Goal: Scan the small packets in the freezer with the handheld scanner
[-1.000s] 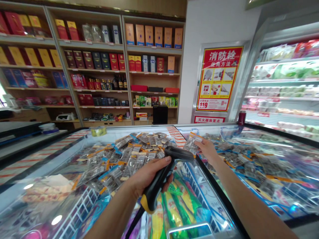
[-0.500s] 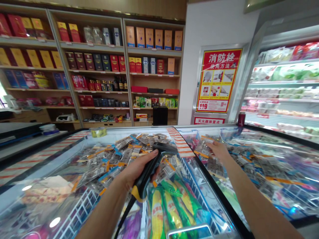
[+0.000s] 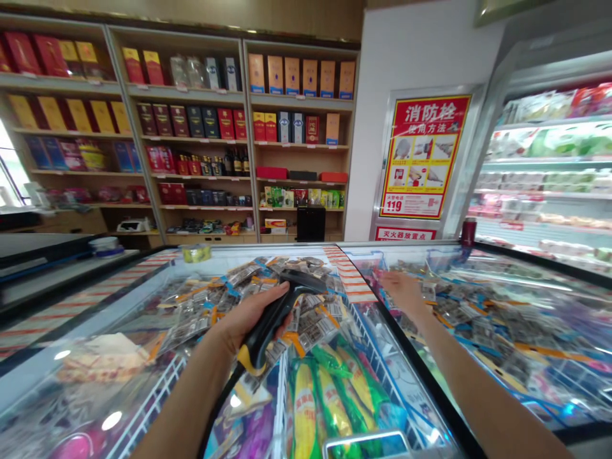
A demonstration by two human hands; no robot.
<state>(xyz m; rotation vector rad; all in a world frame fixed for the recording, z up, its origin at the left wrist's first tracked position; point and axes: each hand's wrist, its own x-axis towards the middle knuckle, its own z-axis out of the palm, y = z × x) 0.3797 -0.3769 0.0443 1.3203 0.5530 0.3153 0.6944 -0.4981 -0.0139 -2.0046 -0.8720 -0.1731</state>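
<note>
My left hand (image 3: 255, 312) is wrapped around the grip of a black and yellow handheld barcode scanner (image 3: 268, 331), its head pointing right and its cable trailing down. Beneath the scanner lies a heap of small clear packets (image 3: 313, 325) with orange and blue edges, inside the freezer. My right hand (image 3: 404, 293) reaches over the right freezer section, close to some pink packaging (image 3: 375, 277); motion smears its fingers, so whether they grip anything is unclear. More of the small packets (image 3: 459, 306) spread out to the right of that hand.
Corn in green wrappers (image 3: 306, 401) fills a white wire basket (image 3: 282, 408) in front. A black frame edge (image 3: 406, 357) divides the freezer sections. A tape roll (image 3: 196, 254) sits on the far rim, with a dark red can (image 3: 468, 231) at the far right corner.
My right hand has moved left and away from the packet at its fingers. My left hand has shifted slightly left and down with the scanner. The view has turned a little left.
</note>
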